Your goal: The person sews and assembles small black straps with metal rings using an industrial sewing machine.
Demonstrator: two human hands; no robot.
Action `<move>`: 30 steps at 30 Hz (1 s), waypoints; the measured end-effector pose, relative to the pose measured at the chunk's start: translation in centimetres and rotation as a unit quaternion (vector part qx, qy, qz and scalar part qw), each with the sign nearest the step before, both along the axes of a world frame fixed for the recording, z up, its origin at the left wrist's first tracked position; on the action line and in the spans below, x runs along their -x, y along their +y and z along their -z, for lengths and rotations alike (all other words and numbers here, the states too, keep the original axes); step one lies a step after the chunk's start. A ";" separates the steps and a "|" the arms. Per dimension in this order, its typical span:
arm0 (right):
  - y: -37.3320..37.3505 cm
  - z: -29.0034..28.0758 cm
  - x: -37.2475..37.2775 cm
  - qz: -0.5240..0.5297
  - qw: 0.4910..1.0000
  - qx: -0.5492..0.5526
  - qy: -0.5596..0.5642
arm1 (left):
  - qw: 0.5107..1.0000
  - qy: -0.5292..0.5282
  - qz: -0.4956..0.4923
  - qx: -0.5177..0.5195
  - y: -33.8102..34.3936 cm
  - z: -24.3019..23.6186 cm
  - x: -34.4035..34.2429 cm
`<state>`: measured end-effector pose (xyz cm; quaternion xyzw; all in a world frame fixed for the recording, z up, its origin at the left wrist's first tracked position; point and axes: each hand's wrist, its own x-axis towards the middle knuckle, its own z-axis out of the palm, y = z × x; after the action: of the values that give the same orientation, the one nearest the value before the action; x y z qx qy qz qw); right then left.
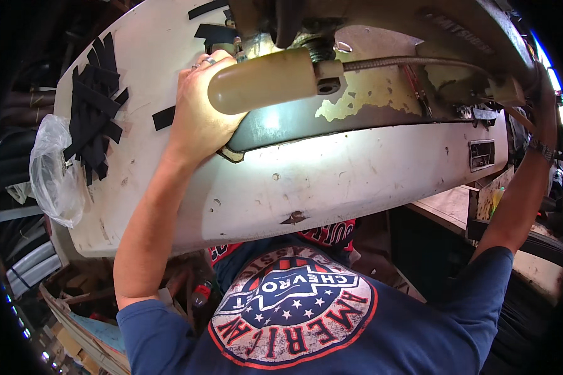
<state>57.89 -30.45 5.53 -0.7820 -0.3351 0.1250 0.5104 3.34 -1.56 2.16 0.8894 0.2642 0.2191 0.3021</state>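
Observation:
A sewing machine stands on a worn white table. Beside its needle area is my left hand, palm down, with a ring on a finger. Its fingers look bent together, but the cream oblong lamp hides part of them and whatever they hold. A short black strip lies just beyond the fingertips; another black strip sticks out beside the wrist. My right hand reaches the machine's far right end, above a dark wristband. Shadow hides its fingers.
Several black strips lie piled on the table's left, next to a clear plastic bag over the edge. A red-handled tool lies by the machine bed. Below the table is a red-capped bottle; a wooden surface adjoins at right.

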 end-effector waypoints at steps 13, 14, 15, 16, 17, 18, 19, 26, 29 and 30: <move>-0.5 -7.9 4.9 0.087 0.979 -0.033 -0.181 | 0.994 -0.086 0.043 0.060 1.2 1.8 3.7; -1.0 -7.7 4.5 0.086 0.976 -0.016 -0.201 | 0.993 -0.091 0.043 0.058 1.2 1.8 3.6; -1.5 -7.6 4.0 0.086 0.971 0.001 -0.221 | 0.993 -0.092 0.043 0.058 1.1 1.7 3.5; -2.0 -7.6 3.7 0.085 0.966 0.018 -0.242 | 0.994 -0.087 0.047 0.038 1.0 1.6 3.2; -2.3 -7.7 3.5 0.084 0.960 0.034 -0.263 | 0.995 -0.081 0.050 0.017 1.1 1.5 3.1; -2.4 -7.8 3.4 0.083 0.954 0.049 -0.283 | 0.995 -0.082 0.049 0.015 1.2 1.5 3.1; 2.4 -7.9 13.6 0.067 0.958 0.040 -0.275 | 0.995 -0.085 0.038 0.023 1.8 1.8 3.9; 4.1 -8.8 14.5 0.200 0.958 -0.182 0.098 | 0.990 -0.116 0.066 -0.051 1.7 2.0 3.5; -2.0 -8.0 4.8 0.116 0.957 -0.023 -0.263 | 0.991 -0.093 0.083 -0.057 1.8 1.9 3.3; -3.6 -7.4 2.3 0.023 0.799 0.147 -0.582 | 0.990 -0.095 0.083 -0.057 1.8 1.9 3.2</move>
<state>55.60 -34.08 12.92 -0.7809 -0.5284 -0.3177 0.1006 0.10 0.20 0.22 0.8992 0.1469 0.2912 0.2916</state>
